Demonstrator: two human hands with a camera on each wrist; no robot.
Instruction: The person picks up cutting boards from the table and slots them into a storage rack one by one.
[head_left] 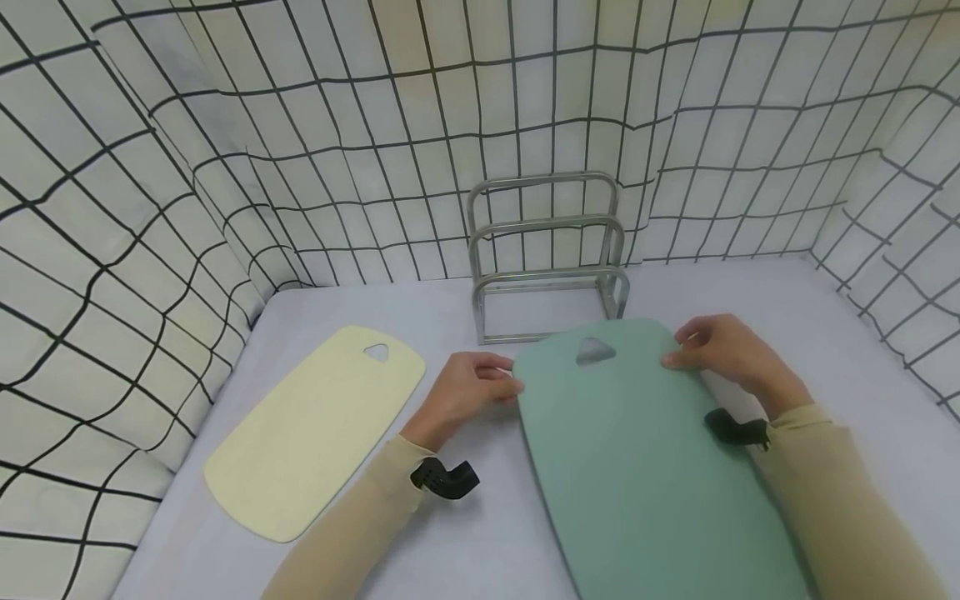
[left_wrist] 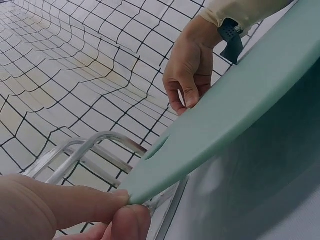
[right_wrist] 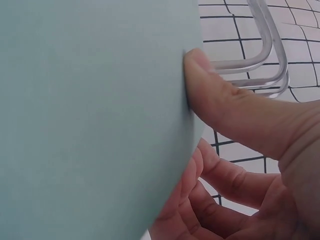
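A large green cutting board point(head_left: 637, 450) with a handle hole slants up off the table in the head view, its far end raised. My left hand point(head_left: 467, 392) pinches its left edge near the far end, thumb and finger on either side, as the left wrist view also shows. At the opposite edge my right hand point(head_left: 723, 358) pinches the board, with the thumb point(right_wrist: 215, 95) on its upper face and the other fingers behind it. Just beyond the board stands a metal wire rack point(head_left: 549, 271) with several upright loops.
A smaller cream cutting board point(head_left: 318, 433) lies flat on the white table point(head_left: 390, 304), left of my left forearm. Black wire grid panels point(head_left: 420, 142) close off the back and both sides.
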